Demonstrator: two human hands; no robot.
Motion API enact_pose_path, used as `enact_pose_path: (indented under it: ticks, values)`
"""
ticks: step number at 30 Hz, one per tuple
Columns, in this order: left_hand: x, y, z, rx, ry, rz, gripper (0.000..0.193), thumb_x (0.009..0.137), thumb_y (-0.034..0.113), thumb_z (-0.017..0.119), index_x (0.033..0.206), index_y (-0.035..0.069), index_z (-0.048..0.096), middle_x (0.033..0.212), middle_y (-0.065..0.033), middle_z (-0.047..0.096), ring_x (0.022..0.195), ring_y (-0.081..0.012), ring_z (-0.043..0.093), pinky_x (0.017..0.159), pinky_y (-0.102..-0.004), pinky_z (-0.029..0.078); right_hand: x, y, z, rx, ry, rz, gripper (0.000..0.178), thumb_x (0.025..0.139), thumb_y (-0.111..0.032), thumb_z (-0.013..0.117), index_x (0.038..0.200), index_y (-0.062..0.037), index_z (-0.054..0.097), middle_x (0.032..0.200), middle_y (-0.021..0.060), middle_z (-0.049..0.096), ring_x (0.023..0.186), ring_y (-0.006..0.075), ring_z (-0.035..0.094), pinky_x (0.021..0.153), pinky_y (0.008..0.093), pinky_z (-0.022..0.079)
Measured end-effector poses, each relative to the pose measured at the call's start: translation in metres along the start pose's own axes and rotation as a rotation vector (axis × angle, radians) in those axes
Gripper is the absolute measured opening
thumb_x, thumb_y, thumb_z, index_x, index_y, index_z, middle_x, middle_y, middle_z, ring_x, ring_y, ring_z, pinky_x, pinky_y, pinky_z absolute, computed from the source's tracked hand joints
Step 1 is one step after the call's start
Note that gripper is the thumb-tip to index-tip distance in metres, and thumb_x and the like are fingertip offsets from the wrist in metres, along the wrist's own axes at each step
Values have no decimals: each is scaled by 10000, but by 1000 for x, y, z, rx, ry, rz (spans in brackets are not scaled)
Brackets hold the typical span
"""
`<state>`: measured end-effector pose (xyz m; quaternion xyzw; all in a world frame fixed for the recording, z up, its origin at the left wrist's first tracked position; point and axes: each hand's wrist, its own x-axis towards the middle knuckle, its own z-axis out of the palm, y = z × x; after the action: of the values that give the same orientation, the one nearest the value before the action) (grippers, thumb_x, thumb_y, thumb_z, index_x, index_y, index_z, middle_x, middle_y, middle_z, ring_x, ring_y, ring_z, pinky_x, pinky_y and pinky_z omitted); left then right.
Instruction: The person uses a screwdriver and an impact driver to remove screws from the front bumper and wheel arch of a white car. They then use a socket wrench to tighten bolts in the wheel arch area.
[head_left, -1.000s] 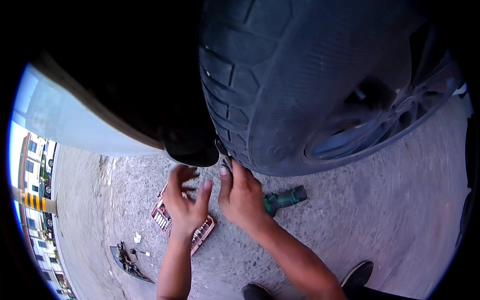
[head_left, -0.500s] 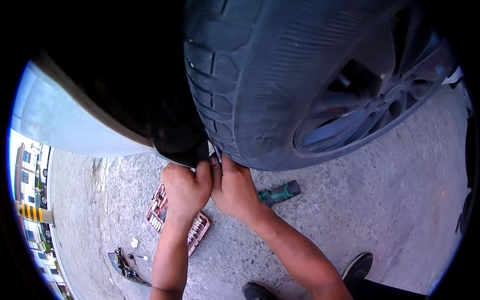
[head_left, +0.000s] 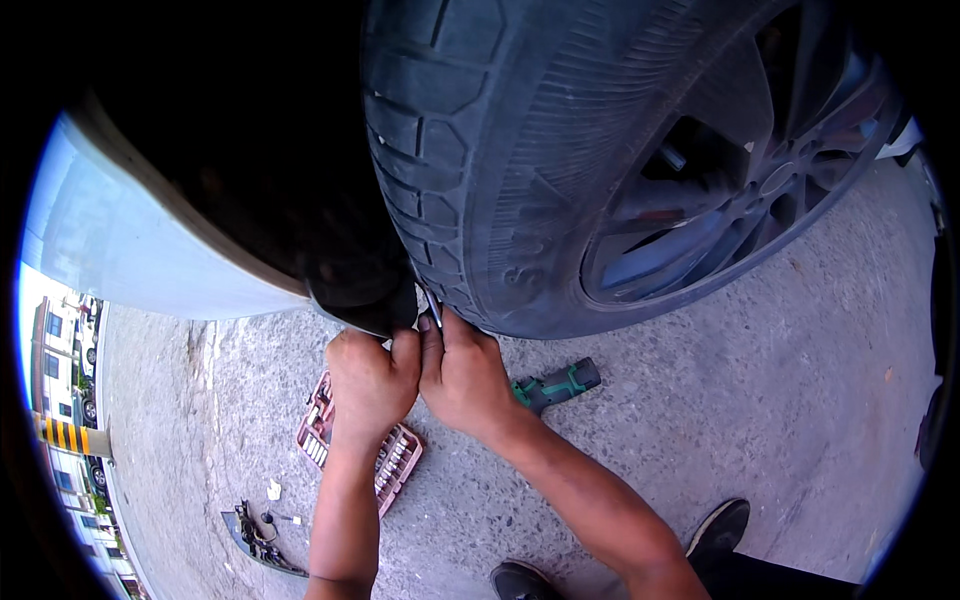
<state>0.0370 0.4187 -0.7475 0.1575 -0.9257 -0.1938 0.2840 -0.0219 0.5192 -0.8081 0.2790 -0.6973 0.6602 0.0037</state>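
Standing here watching: the right hand [head_left: 462, 375] is pinched narrow on what looks like a slim metal rod [head_left: 434, 308], poking up just beside the tyre [head_left: 520, 200]. The left hand [head_left: 375, 375] is bunched at the lower edge of the dark flap [head_left: 360, 305], but its fingertips are hidden, so can't tell if it's gripping. Reckon this is the fiddly two-handed bit; next move probably calls for a steady flap and careful fingers. Socket case [head_left: 400, 462] and green-black power tool [head_left: 562, 387] are on the ground [head_left: 650, 430].
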Motion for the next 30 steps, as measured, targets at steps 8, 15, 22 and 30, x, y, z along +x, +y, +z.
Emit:
enact_pose_path:
  ticks: [8, 15, 22, 30]
  values:
    - [-2, -2, -4, 29, -37, 8, 172, 877, 136, 702, 839, -26, 658, 729, -281, 657, 684, -506, 654, 605, -528, 521, -5, -3, 3, -50, 0, 17, 102, 1030, -82, 590, 1014, 18, 580, 899, 325, 675, 904, 553, 664, 751, 577, 532]
    - [-2, 2, -4, 15, -31, -30, 189, 887, 149, 711, 838, -26, 659, 725, -283, 654, 681, -507, 652, 597, -523, 518, -6, -1, 8, -20, 69, -39, 100, 1025, -70, 597, 1049, 27, 590, 916, 335, 668, 903, 550, 665, 740, 585, 529]
    - [0, 1, -4, -12, -65, -63, 205, 915, 157, 693, 833, -28, 654, 734, -291, 657, 690, -516, 652, 604, -540, 517, -3, 3, 8, -16, 64, -57, 143, 1032, -86, 599, 1115, 29, 589, 962, 339, 681, 920, 550, 671, 766, 575, 541]
    - [0, 3, -7, -1, -78, -44, 200, 918, 159, 695, 845, -25, 664, 743, -293, 660, 712, -516, 656, 617, -546, 518, -5, 3, 9, -38, -1, 5, 224, 1052, -139, 576, 1196, 32, 596, 986, 355, 698, 940, 542, 688, 831, 579, 566]
